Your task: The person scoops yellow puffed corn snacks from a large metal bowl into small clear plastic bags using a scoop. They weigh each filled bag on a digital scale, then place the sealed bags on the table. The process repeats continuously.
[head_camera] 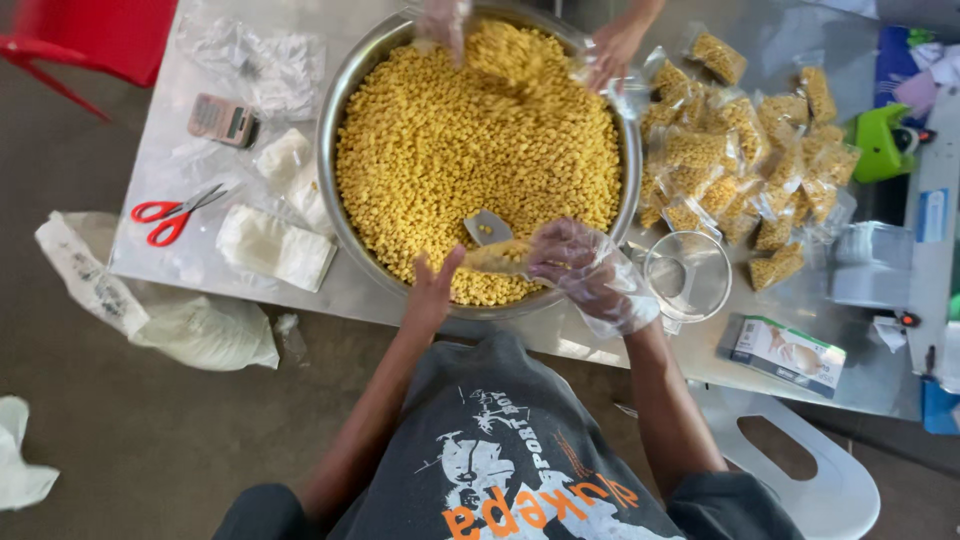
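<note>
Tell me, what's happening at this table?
A person is bagging yellow snack pieces out of a big metal bowl. Their right hand, in a clear plastic glove, and bare left hand hold a small bag partly filled over the bowl's near rim. A metal scoop lies in the pieces. Across the bowl, another person's hands work too. Filled bags are piled right of the bowl; red scissors lie to its left.

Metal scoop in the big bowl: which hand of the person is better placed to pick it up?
Probably the left hand: it is bare, sits just below the metal scoop, and reaches only the end of the small bag. The gloved right hand is wrapped around that bag.
</note>
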